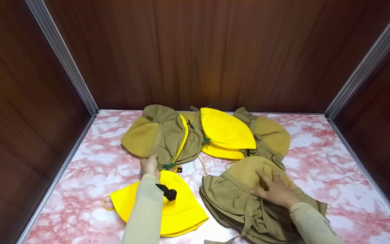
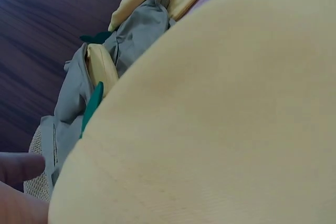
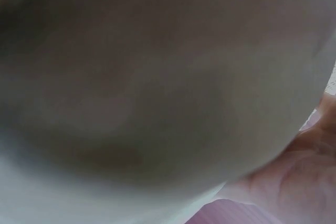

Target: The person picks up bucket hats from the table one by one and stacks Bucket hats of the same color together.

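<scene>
My left hand (image 1: 150, 166) is beside the crown of a yellow hat (image 1: 181, 203) and at the lower edge of a khaki hat (image 1: 169, 135). Most of its fingers are hidden, so I cannot tell what they hold. In the left wrist view the yellow hat (image 2: 210, 103) covers most of the picture, with the thumb (image 2: 21, 167) at its left side. My right hand (image 1: 276, 189) rests, fingers spread, on the woven crown of a front khaki hat (image 1: 225, 196), which lies on others of its kind. Fabric blurs most of the right wrist view.
Behind, another yellow hat (image 1: 227, 130) with a green leaf lies between khaki hats, one of them (image 1: 271, 135) at the right. Brown wood-grain panels (image 1: 208, 54) stand around the pink-marbled table (image 1: 320, 152). A black buckle (image 1: 179, 169) and loose straps lie among the hats.
</scene>
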Demonstrator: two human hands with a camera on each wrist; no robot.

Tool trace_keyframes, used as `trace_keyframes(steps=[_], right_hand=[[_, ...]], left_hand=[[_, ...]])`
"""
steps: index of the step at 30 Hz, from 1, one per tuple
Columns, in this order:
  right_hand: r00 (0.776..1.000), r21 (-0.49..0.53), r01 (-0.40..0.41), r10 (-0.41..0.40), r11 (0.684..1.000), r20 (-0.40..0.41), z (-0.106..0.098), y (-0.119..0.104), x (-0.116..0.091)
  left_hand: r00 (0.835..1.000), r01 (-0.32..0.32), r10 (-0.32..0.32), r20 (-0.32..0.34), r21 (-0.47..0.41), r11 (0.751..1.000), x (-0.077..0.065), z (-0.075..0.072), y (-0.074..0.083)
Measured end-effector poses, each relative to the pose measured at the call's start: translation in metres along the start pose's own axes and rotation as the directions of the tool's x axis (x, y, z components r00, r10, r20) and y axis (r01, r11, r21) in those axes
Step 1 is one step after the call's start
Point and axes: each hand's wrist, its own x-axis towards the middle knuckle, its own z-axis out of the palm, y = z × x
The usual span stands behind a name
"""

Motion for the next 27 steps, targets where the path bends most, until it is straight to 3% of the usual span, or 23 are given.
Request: trace_keyframes(steps=[5, 12, 17, 22, 27], right_hand=[[1.0, -0.02, -0.001, 0.001, 1.0, 0.0, 0.0001, -0.0004, -0.0006], [1.0, -0.025, 0.005, -0.005, 1.0, -0.01, -0.001, -0.0017, -0.0016], [1.0, -0.019, 0.006, -0.006, 1.0, -0.014, 0.0, -0.0012, -0.0015], [1.0, -0.022, 0.008, -0.008, 1.0, -0.013, 0.0005, -0.0003, -0.0013], [1.0, -0.017, 0.009, -0.009, 1.0, -0.012, 0.0009, 0.0, -0.0015]], left_hand=[[0.999, -0.02, 0.022, 0.047, -0.03, 0.999, 0.0023, -0.0009, -0.0015], [0.999, -0.036, 0.036, 0.007, -0.112, 0.993, 0.0046, -0.0024, -0.0037], [0.997, -0.058, 0.052, -0.061, -0.094, 0.994, 0.0051, -0.0034, -0.0037], [1.0, 0.026, -0.026, 0.001, -0.063, 0.998, 0.005, -0.0062, 0.0009], [0.998, 0.055, -0.053, 0.042, -0.061, 0.997, 0.0029, -0.0054, 0.0039]])
